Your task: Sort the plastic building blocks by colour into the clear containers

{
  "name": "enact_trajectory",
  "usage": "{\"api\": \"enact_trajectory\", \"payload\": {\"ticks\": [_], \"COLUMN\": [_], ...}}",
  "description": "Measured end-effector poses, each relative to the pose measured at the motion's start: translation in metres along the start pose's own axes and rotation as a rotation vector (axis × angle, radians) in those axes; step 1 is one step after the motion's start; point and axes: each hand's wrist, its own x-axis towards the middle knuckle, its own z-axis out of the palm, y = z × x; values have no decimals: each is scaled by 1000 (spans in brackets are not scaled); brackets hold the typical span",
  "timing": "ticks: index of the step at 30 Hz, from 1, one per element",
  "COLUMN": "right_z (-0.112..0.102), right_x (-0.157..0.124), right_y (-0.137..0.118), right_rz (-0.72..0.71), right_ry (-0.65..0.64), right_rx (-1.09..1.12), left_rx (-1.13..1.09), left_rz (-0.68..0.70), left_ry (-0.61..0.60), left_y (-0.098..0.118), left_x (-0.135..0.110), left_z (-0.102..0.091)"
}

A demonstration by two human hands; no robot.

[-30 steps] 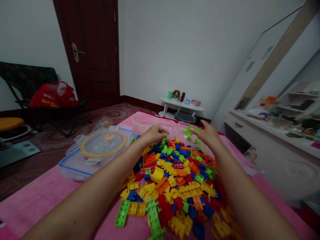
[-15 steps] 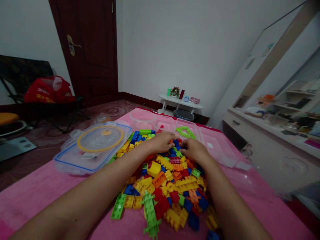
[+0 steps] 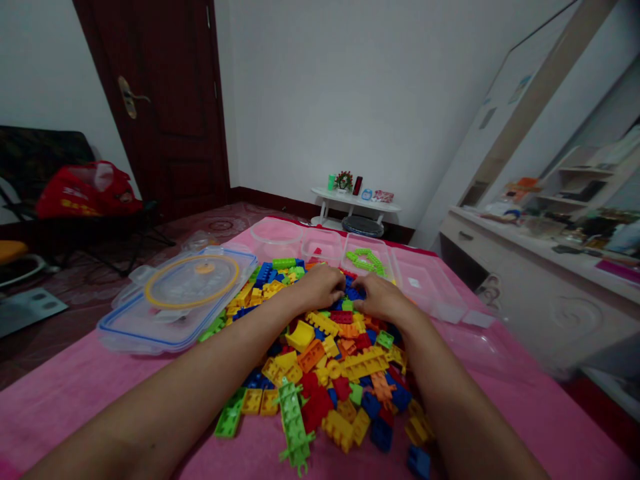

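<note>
Pink-covered counter (image 3: pixel 75 393), centre frame, carrying heap of plastic bricks (image 3: pixel 325 360). Resting palm-down at far edge, left hand (image 3: pixel 320 287) and right hand (image 3: pixel 383 301), fingers curling in; grip impossible to tell. Light, stiff, slippery; side walls best for pinching.

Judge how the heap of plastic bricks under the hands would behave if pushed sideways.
The heap of bricks is loose and unjoined, so it would likely scatter, not slide whole. Pieces look rigid, small, probably light.
</note>
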Motion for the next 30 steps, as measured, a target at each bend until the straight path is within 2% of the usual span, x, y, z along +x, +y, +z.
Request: {"api": "enact_trajectory", "payload": {"ticks": [5, 10, 14, 17, 20, 22, 26, 28, 30], "right_z": [1, 2, 1, -2, -7, -11, -15, -15, -16], "right_x": [1, 3, 4, 4, 2, 0, -3, -5, -8], "right_y": [-1, -1, -2, -4, -6, -7, -10, -13, -16], "right_rz": [15, 38, 76, 60, 6, -19, -127, -189, -195], "right_ry": [51, 63, 129, 169, 141, 112, 45, -3, -44], "right_rx": [53, 162, 256, 288, 287, 289, 307, 299, 242], "left_rx": [-13, -23, -62, -147, -191, -241, -373, -300, -178], "left_rz": [-24, -66, -43, -114, -166, -156, -104, -77, -60], "left_ry": [-18, 54, -5, 40, 80, -20, -348, -379, -342], "left_y": [0, 1, 2, 1, -6, -11, -16, -13, -8], "left_x": [-1, -4, -2, 0, -2, -4, -11, -13, -14], "left_z": [1, 1, -1, -8, -24, -35, -48, -49, -49]}}
